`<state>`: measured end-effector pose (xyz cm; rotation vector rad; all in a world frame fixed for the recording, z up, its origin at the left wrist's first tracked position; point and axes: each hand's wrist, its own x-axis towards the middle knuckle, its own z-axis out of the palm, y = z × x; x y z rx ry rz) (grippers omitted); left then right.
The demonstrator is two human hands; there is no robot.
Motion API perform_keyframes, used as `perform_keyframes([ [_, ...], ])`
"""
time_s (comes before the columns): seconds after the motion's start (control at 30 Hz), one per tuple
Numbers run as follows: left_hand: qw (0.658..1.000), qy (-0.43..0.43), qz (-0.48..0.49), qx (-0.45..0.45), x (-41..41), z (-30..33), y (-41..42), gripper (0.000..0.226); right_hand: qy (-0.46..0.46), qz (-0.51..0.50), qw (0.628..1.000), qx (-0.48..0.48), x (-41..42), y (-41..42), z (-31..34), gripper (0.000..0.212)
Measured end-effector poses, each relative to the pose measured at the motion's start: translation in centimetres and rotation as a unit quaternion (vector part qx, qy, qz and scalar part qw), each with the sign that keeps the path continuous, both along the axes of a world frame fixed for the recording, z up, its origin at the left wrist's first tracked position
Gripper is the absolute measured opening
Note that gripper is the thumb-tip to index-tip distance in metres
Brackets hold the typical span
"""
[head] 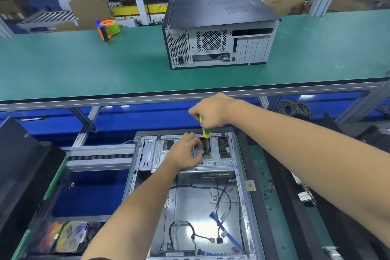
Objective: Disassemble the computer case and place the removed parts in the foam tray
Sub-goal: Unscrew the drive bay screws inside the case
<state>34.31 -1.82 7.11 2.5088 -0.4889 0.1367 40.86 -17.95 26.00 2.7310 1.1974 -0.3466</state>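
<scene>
The right hand (211, 112) grips a screwdriver (205, 129) upright over the open case (240, 175). The left hand (185, 152) lies on the drive cage (219, 161), fingers curled over a small part there. That sheet metal looks stiff, light and sharp-edged, best held by its folded rims.

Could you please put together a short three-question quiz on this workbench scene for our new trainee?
1. True or false: the right hand grips a screwdriver held upright over the open case.
2. Where does the left hand rest? A) on the tape dispenser B) on the drive cage inside the open case C) on the closed case
3. Fill in: the closed case stands on the ____ shelf.

Key: 1 true; 2 B; 3 green.
</scene>
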Motion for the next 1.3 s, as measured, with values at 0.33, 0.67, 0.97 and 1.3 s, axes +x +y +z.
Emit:
perform_keyframes([
  [0.33, 0.987, 0.101, -0.051, 0.114, 1.8, 3.0, 0.8, 0.012, 0.016, -0.041, 0.999, 0.007, -1.1, -2.4, -0.5, 0.009],
  [0.67, 0.891, 0.151, -0.184, 0.386, 5.1, 6.8, -2.6, 0.015, 0.035, -0.059, 0.998, 0.013, -2.2, -3.8, -0.8, 0.009],
  [0.97, 0.847, 0.179, -0.193, 0.461, 5.7, 7.1, -4.4, 0.022, 0.037, -0.056, 0.998, 0.022, -2.5, -4.7, -1.0, 0.008],
  [1.3, 0.852, 0.158, -0.211, 0.452, 5.2, 7.4, -3.8, 0.010, 0.045, -0.057, 0.997, 0.019, -2.3, -5.3, -1.3, 0.008],
])
